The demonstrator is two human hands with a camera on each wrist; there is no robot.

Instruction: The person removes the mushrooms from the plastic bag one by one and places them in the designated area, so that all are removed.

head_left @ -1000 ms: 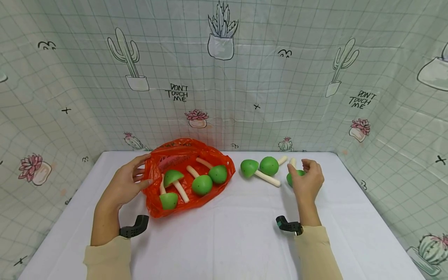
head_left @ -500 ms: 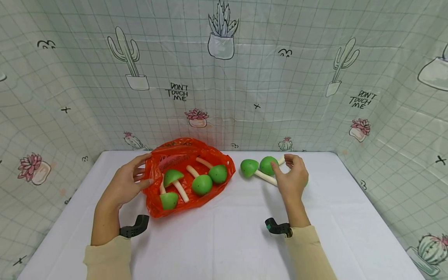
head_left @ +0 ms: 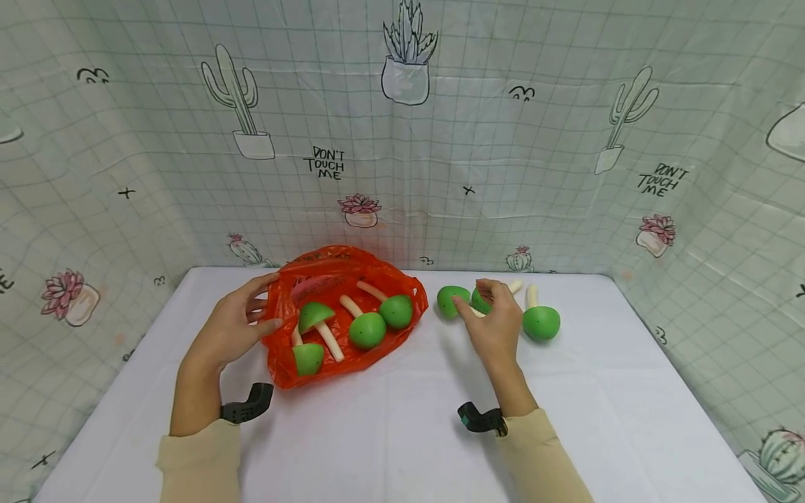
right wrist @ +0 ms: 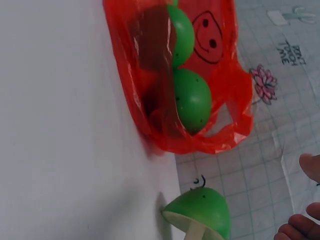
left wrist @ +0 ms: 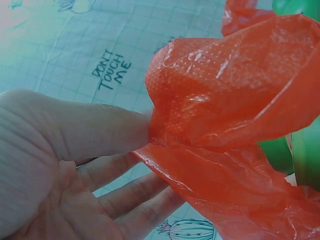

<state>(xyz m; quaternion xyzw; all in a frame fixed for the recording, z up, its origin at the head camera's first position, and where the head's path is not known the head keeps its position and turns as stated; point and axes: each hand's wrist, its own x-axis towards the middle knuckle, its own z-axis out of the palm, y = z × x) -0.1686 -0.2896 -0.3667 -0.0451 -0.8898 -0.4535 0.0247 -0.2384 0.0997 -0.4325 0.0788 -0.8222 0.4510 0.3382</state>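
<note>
A red plastic bag [head_left: 327, 278] lies open on the white table [head_left: 402, 433], with several green-capped toy mushrooms [head_left: 367, 330] inside. My left hand [head_left: 251, 316] pinches the bag's left edge between thumb and fingers; the left wrist view shows the film [left wrist: 225, 100] against my thumb [left wrist: 95, 131]. Three mushrooms lie loose to the right of the bag. My right hand [head_left: 489, 316] hovers over two of them [head_left: 448, 300], with loosely curled fingers that hide their stems. The third [head_left: 541, 323] lies free beside it. In the right wrist view, my fingertips [right wrist: 311, 167] are apart from a cap [right wrist: 201, 210].
A cactus-print curtain [head_left: 402, 140] walls the table at the back and on both sides. The bag [right wrist: 215, 135] bulges with two caps in the right wrist view. Bare white tabletop runs along the front.
My right hand has let go of the rightmost mushroom, which now lies on the table, and moved left over the other two. The left hand has kept its hold on the bag.
</note>
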